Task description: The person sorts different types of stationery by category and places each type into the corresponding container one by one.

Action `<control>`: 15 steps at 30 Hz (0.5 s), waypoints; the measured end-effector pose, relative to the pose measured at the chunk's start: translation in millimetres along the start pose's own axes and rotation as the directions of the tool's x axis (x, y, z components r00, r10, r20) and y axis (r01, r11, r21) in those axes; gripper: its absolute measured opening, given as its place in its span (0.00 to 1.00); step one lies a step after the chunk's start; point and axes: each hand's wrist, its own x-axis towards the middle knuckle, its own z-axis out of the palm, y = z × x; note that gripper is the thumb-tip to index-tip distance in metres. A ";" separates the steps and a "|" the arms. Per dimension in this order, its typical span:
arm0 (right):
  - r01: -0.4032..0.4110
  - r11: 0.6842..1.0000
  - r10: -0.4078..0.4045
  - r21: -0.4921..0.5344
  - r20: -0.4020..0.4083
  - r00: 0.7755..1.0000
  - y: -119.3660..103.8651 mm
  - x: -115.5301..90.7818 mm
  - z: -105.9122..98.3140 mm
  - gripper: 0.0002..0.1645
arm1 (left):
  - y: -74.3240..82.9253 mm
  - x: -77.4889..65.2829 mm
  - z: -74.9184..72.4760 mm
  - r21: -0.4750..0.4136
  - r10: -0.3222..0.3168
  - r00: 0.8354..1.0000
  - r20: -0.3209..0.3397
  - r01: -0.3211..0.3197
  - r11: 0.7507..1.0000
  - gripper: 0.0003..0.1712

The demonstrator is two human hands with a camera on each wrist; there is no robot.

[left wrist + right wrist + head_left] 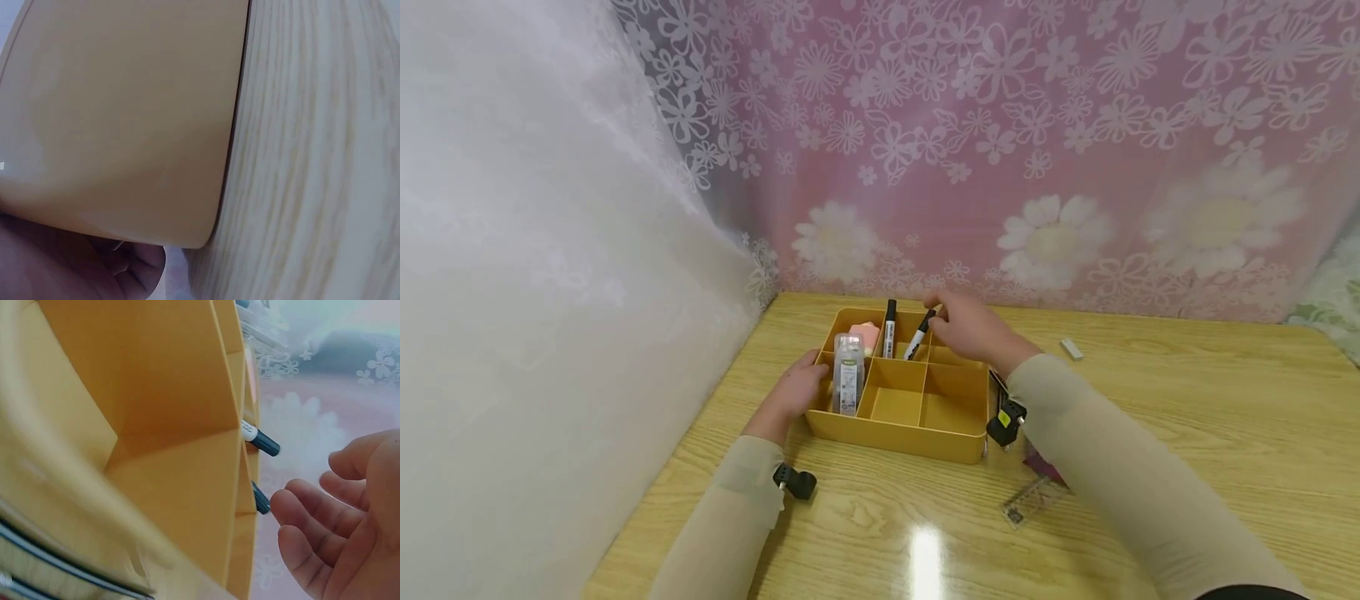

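A yellow divided organizer box [887, 437] stands on the table. My left hand [793, 387] grips its left wall, thumb at the rim; in the left wrist view, curled fingers [140, 269] show beside the box. Two black-capped white markers stand in the back middle compartment: one upright marker [890, 329] and one marker leaning right [919, 336]. At the leaning one's cap is my right hand [973, 329], its fingers loosely bent and apart from both caps in the right wrist view. A clear labelled plastic case [848, 375] leans in the front left compartment, with a pink pad [867, 335] behind it.
A small white block [1072, 349] lies right of the box. Nearer the front are a clear ruler [1033, 500] and a purple item [1041, 465], partly under the right forearm. Dark slim sticks [997, 387] lie against the box's right side. A floral curtain [925, 208] hangs behind the table.
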 end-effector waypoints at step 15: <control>0.016 0.986 -0.009 -0.166 0.041 0.999 19.8 -53.4 -24.9 0.20 | 0.4 -2.2 -2.3 0.015 -0.041 0.999 0.000 0.041 0.999 0.32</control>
